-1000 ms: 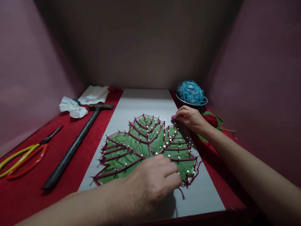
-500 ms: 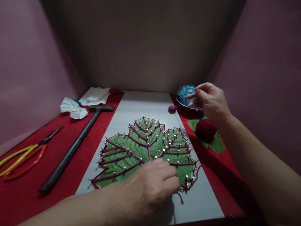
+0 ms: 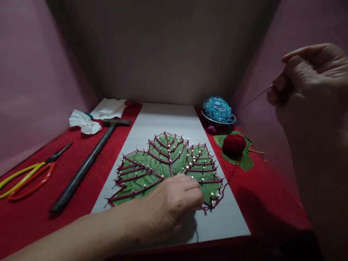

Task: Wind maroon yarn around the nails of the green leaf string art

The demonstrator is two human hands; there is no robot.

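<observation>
1. Tabletop [image 3: 27,217], covered in red cloth, carries a long white board [image 3: 168,116] down its middle. The board is loose on the cloth as far as can be seen, so a hard upward tug on the yarn could shift or lift it.
2. Right hand [image 3: 307,87], raised high at the right edge of view, is closed with its fingertips pinching a thin maroon yarn strand [image 3: 255,97]. The strand is faint and only partly traceable downward; pulled too tight, it could snap or slip out of the pinch.
3. Left hand [image 3: 171,203] lies knuckles-up on the near edge of the string-art leaf, fingers curled and pressing where the yarn leaves the nails. Whether it grips the yarn itself cannot be told. Easing that pressure would probably let the last loops slacken.
4. String-art leaf [image 3: 152,170] sits on the near half of the board: a green leaf shape outlined and veined in maroon yarn around small nails [image 3: 187,139]. Excess tension could bend an edge nail or drag yarn off its head.
5. Hammer [image 3: 89,163] and scissors [image 3: 29,177] lie to the left, well apart from both hands (no snag risk seen).
6. Blue yarn ball [image 3: 216,108] in its bowl and red yarn ball [image 3: 234,144] sit right of the board; a tugged feed could roll the red ball.
</observation>
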